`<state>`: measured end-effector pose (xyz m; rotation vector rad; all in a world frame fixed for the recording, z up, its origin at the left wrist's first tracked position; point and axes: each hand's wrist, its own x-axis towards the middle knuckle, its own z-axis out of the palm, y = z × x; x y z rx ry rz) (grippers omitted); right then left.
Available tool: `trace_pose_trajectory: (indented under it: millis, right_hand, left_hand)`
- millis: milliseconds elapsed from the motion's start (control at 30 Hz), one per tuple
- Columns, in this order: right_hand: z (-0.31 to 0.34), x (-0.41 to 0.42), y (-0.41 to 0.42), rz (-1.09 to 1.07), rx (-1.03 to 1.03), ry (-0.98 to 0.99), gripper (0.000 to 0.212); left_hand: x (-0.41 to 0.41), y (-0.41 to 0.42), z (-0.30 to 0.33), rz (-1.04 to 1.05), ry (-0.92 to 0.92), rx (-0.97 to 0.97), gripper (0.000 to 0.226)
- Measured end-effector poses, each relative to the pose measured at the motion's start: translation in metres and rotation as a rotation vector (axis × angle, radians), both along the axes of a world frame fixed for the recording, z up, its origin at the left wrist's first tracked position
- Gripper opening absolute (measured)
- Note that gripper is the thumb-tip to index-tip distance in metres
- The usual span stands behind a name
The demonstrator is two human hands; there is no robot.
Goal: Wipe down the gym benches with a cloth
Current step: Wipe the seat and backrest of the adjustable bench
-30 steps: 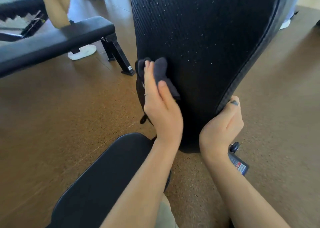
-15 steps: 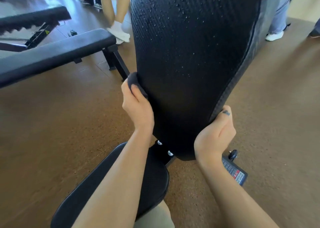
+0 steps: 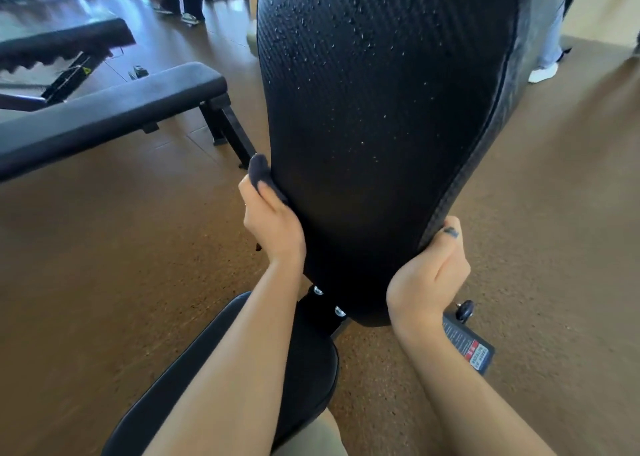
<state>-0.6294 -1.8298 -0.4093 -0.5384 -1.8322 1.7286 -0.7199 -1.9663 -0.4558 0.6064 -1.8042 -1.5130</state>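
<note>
The black textured backrest (image 3: pixel 381 116) of an adjustable bench rises upright in front of me, its upper part speckled with droplets. My left hand (image 3: pixel 272 222) grips a dark cloth (image 3: pixel 259 175) and presses it around the backrest's lower left edge. On the lower right edge, my right hand (image 3: pixel 429 275) curls around the pad and holds it. The bench's black seat pad (image 3: pixel 304 369) lies below, partly under my forearms.
A flat black bench (image 3: pixel 104 116) stands to the left on the brown floor (image 3: pixel 104 265). Another padded bench (image 3: pixel 59 43) sits behind it. People's legs and shoes show at the top left (image 3: pixel 183 2) and top right (image 3: pixel 543 71). A labelled frame foot (image 3: pixel 467 348) lies under my right wrist.
My left hand has slid the cloth from the front face to the left edge of the backrest and wrapped around it. The view tilted up slightly; my right hand kept its hold.
</note>
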Motion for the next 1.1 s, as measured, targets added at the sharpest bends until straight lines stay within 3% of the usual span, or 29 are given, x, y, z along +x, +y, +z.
trace_pose_trajectory:
  millis: [200, 267, 500, 633, 700, 800, 933, 1100]
  right_hand:
    - [-0.004, 0.001, 0.001, -0.007, -0.004, 0.006, 0.037]
    - [-0.006, 0.001, 0.001, -0.014, 0.01, 0.012, 0.04]
    - [-0.011, -0.005, 0.002, -0.001, 0.024, 0.028, 0.027]
    - [-0.011, -0.002, 0.002, 0.0, 0.03, 0.011, 0.031]
    - [-0.009, -0.001, 0.001, 0.013, 0.018, -0.003, 0.037]
    - [-0.008, 0.0, 0.001, 0.026, 0.004, -0.017, 0.039]
    - [-0.008, -0.004, 0.002, 0.023, 0.016, -0.01, 0.032]
    - [-0.008, -0.003, 0.002, 0.029, 0.004, -0.053, 0.042]
  left_hand:
    - [-0.01, 0.011, 0.099, 0.03, 0.354, -0.176, 0.014]
    - [-0.018, 0.011, 0.105, 0.033, 0.364, -0.165, 0.014]
    - [-0.019, -0.017, 0.016, -0.079, 0.027, -0.057, 0.016]
    - [-0.019, -0.02, -0.005, -0.069, -0.075, 0.004, 0.018]
    - [-0.015, -0.023, -0.018, -0.068, -0.131, 0.093, 0.02]
    - [0.001, -0.017, -0.058, -0.088, -0.368, 0.278, 0.031]
    - [0.015, -0.005, -0.083, -0.071, -0.492, 0.402, 0.017]
    - [0.031, 0.018, -0.1, -0.103, -0.728, 0.687, 0.038]
